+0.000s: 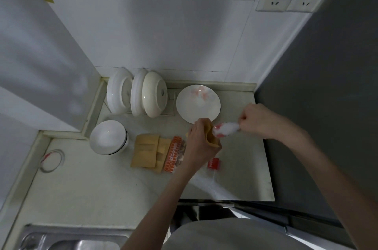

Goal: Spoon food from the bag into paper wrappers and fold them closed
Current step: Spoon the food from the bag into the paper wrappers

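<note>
My left hand [199, 139] grips a brown paper wrapper [210, 135], held open above the counter. My right hand [256, 120] holds a white spoon [225, 129] with a red pattern; its bowl points into the wrapper's mouth. Whether food lies on the spoon I cannot tell. An orange-and-clear food bag [174, 153] lies on the counter just left of my left wrist. Beside the bag lies a stack of flat brown paper wrappers [146, 152].
A white plate [198, 104] with a faint pink print sits behind my hands. White bowls [108, 137] stand at the left, plates [136, 93] lean in a rack at the back. A red tag [213, 163] lies near the counter's right part. A sink [67, 239] is at lower left.
</note>
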Available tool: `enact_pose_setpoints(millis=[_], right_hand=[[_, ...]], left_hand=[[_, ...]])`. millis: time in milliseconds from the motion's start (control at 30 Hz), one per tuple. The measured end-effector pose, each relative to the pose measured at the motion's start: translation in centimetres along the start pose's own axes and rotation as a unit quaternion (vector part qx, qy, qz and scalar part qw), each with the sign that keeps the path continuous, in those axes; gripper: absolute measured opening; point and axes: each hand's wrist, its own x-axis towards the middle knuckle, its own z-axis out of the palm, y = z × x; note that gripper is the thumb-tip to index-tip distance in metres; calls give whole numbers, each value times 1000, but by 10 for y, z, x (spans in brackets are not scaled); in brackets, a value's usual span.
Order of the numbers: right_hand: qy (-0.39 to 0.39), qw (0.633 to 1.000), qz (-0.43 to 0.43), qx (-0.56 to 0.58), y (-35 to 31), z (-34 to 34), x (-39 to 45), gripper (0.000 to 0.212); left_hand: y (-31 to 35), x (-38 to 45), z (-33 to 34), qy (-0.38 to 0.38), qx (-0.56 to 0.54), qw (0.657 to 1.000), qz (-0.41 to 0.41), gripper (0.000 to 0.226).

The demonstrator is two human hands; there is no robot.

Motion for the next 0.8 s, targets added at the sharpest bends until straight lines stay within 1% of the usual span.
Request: enact_pose_setpoints(millis=[67, 100, 200, 267, 367, 467, 567, 667, 733, 800], right_hand=[[48, 997, 25, 46, 12, -8, -2, 25], [72, 994, 33, 74, 19, -10, -3, 26], [119, 984, 68, 118, 42, -8, -5, 26], [137, 977, 91, 134, 57, -1, -5, 27], [138, 977, 103, 126, 70, 10, -8, 28], [125, 978, 108, 131, 79, 20, -9, 28], [112, 980, 101, 128, 81, 31, -7, 29], [119, 981, 87, 125, 83, 37, -3, 34], [107, 981, 86, 134, 88, 43, 0, 37], [94, 981, 96, 138, 94, 52, 10, 34]], left_hand=[[-2, -1, -3, -6, -22, 999, -45, 60], [-1, -2, -5, 2, -35, 998, -47, 61], [11, 0, -11, 25, -53, 998, 19, 60], [19, 3, -13, 20, -69, 997, 31, 59], [15, 5, -12, 0, -87, 996, -14, 54], [5, 2, -10, -13, -69, 997, 17, 52], [-3, 2, -12, -27, -71, 997, -9, 52], [-8, 5, -15, -41, -96, 994, 0, 53], [-12, 5, -18, -47, -102, 994, -9, 53], [-18, 4, -21, -45, -95, 994, -19, 53]])
